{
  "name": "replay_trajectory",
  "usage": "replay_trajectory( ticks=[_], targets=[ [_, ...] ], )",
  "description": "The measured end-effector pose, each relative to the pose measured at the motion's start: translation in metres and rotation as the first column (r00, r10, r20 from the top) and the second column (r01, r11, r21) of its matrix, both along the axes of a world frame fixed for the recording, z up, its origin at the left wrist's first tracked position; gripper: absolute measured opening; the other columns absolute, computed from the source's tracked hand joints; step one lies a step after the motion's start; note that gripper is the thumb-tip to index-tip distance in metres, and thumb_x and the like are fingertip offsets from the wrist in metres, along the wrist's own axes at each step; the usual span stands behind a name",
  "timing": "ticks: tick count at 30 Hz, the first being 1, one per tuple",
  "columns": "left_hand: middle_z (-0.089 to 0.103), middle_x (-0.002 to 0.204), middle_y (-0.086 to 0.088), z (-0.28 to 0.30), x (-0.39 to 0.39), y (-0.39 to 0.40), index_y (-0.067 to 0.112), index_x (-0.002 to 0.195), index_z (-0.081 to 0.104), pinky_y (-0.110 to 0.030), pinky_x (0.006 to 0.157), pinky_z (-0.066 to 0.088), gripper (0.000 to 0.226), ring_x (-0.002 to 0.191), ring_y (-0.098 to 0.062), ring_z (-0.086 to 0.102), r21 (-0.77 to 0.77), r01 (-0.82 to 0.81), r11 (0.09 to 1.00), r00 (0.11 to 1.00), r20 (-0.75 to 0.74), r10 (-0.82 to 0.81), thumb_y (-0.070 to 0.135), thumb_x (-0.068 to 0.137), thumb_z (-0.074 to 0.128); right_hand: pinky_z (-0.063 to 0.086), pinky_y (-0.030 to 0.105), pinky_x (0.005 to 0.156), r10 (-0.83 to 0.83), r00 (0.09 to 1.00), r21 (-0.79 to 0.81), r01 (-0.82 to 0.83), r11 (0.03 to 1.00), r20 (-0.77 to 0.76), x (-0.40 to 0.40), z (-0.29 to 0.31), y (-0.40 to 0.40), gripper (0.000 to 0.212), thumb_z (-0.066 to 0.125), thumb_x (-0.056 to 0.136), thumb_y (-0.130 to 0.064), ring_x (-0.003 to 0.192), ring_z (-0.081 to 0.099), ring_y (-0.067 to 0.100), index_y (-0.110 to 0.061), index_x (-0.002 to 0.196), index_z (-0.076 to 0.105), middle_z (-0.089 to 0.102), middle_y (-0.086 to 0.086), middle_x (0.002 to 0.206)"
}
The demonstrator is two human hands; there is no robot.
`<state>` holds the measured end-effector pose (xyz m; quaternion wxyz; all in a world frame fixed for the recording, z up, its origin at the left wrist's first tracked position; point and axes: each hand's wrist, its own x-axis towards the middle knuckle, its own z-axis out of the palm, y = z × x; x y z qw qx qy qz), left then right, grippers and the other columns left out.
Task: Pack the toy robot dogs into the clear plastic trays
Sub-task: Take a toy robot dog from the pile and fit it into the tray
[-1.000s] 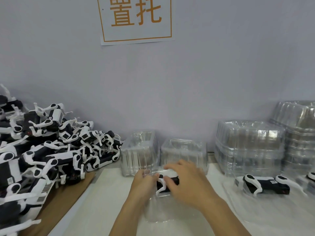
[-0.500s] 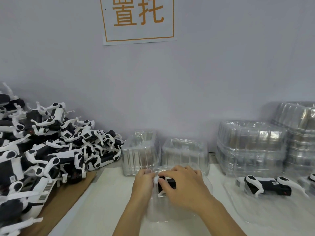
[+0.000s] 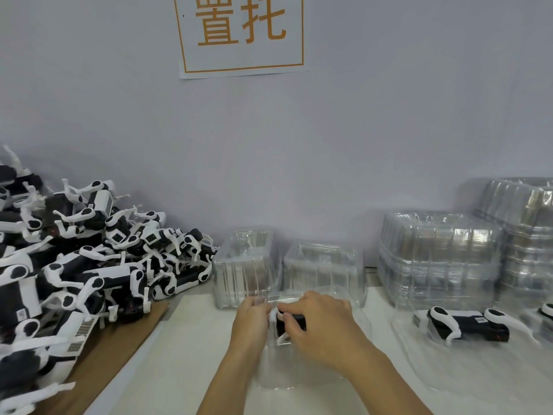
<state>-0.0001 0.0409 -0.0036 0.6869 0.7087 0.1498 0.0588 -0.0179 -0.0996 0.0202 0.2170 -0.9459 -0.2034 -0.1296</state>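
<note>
1. A person stood at a white table (image 3: 185, 348) set against a pale wall, and only the 2 forearms and hands were in view.
2. The left hand (image 3: 251, 322) and the right hand (image 3: 321, 327) met near the middle of the table, over a clear plastic tray (image 3: 356, 307) that lay open there.
3. Between the hands sat a black and white toy robot dog (image 3: 282, 324), mostly hidden by them and low inside the tray.
4. The right hand's fingers (image 3: 287, 310) were curled over the top of the dog, gripping it.
5. The left hand's fingers were bent in against the dog's white end; whether they pinched it or the tray's edge could not be told.
6. A large heap of toy dogs (image 3: 89, 259) filled the left side, partly on brown cardboard (image 3: 110, 354).
7. Just behind the hands stood 2 short stacks of empty trays (image 3: 248, 265), side by side against the wall.
8. Taller stacks of trays (image 3: 440, 253) stood at the right.
9. In front of those, a packed dog (image 3: 466, 323) lay on its side in another clear tray, well apart from the hands.
10. A white sign (image 3: 242, 34) with orange characters hung on the wall above.
</note>
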Motion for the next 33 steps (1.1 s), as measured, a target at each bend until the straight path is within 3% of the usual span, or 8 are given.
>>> replay_trajectory(
  ticks=[4, 7, 9, 13, 16, 24, 28, 33],
  targets=[
    [0.065, 0.109, -0.009, 0.000, 0.001, 0.000, 0.013, 0.101, 0.060, -0.030, 0.073, 0.044, 0.011, 0.095, -0.017, 0.060, -0.001, -0.001, 1.000, 1.000, 0.017, 0.001, 0.008, 0.093, 0.055, 0.032, 0.034, 0.084, 0.021, 1.000, 0.010, -0.020, 1.000, -0.022, 0.001, 0.002, -0.001, 0.019, 0.042, 0.097, -0.041, 0.086, 0.051, 0.006, -0.039, 0.092, 0.060, 0.054, -0.011, 0.075],
    [0.063, 0.097, -0.001, 0.000, 0.002, 0.000, 0.016, 0.094, 0.059, -0.027, 0.068, 0.040, 0.008, 0.084, -0.011, 0.056, -0.002, -0.021, 1.000, 1.000, 0.020, 0.021, 0.008, 0.093, 0.056, 0.038, 0.032, 0.095, 0.018, 0.997, 0.168, -0.004, 0.986, -0.081, 0.003, 0.007, -0.006, 0.024, 0.050, 0.096, -0.034, 0.102, 0.052, 0.000, -0.046, 0.108, 0.067, 0.058, -0.023, 0.097],
    [0.062, 0.093, 0.001, 0.000, 0.002, 0.000, 0.017, 0.090, 0.059, -0.026, 0.067, 0.039, 0.010, 0.080, -0.010, 0.054, -0.001, -0.032, 0.999, 0.999, 0.018, 0.032, 0.008, 0.093, 0.056, 0.040, 0.029, 0.101, -0.048, 0.993, 0.259, 0.074, 0.963, -0.108, 0.006, 0.012, -0.017, 0.029, 0.052, 0.096, -0.025, 0.113, 0.052, 0.003, -0.038, 0.116, 0.069, 0.059, -0.018, 0.113],
    [0.060, 0.099, 0.007, 0.000, 0.002, 0.000, 0.021, 0.094, 0.059, -0.026, 0.066, 0.036, 0.012, 0.085, -0.005, 0.053, -0.003, -0.030, 1.000, 0.999, 0.019, 0.030, 0.010, 0.095, 0.055, 0.038, 0.035, 0.103, -0.256, 0.964, 0.090, 0.262, 0.961, -0.077, 0.010, 0.017, -0.039, 0.030, 0.054, 0.092, -0.016, 0.116, 0.056, 0.012, -0.034, 0.105, 0.074, 0.068, -0.016, 0.115],
    [0.060, 0.092, 0.005, -0.001, 0.003, -0.001, 0.022, 0.089, 0.058, -0.025, 0.067, 0.038, 0.012, 0.080, -0.008, 0.053, 0.000, -0.037, 0.999, 0.999, 0.018, 0.037, 0.011, 0.095, 0.056, 0.043, 0.032, 0.094, -0.284, 0.956, 0.059, 0.288, 0.956, -0.073, 0.011, 0.016, -0.041, 0.029, 0.053, 0.087, -0.007, 0.109, 0.060, 0.020, -0.020, 0.095, 0.077, 0.072, -0.006, 0.108],
    [0.059, 0.089, 0.003, -0.002, 0.003, 0.000, 0.019, 0.089, 0.058, -0.025, 0.067, 0.038, 0.010, 0.078, -0.010, 0.051, 0.014, -0.036, 0.999, 0.999, 0.023, 0.036, 0.011, 0.095, 0.055, 0.049, 0.031, 0.088, -0.262, 0.960, 0.026, 0.266, 0.964, -0.096, 0.011, 0.016, -0.038, 0.027, 0.051, 0.083, -0.005, 0.105, 0.061, 0.030, -0.006, 0.100, 0.071, 0.067, 0.012, 0.112],
    [0.060, 0.091, 0.001, -0.003, 0.003, 0.000, 0.018, 0.088, 0.059, -0.027, 0.065, 0.037, 0.010, 0.079, -0.012, 0.053, -0.003, -0.042, 0.999, 0.999, 0.015, 0.042, 0.011, 0.094, 0.055, 0.047, 0.030, 0.085, -0.246, 0.964, 0.013, 0.249, 0.968, -0.095, 0.012, 0.015, -0.040, 0.027, 0.049, 0.084, -0.007, 0.099, 0.063, 0.025, -0.010, 0.097, 0.073, 0.070, 0.007, 0.105],
    [0.059, 0.084, -0.003, -0.002, 0.005, 0.000, 0.012, 0.089, 0.062, -0.029, 0.066, 0.038, 0.007, 0.074, -0.017, 0.053, -0.048, -0.062, 0.997, 0.998, 0.018, 0.063, 0.011, 0.092, 0.056, 0.037, 0.033, 0.103, -0.103, 0.994, 0.100, 0.105, 0.989, -0.032, 0.006, 0.013, -0.025, 0.027, 0.051, 0.096, -0.025, 0.111, 0.053, 0.006, -0.037, 0.114, 0.068, 0.056, -0.019, 0.113]
  ],
)
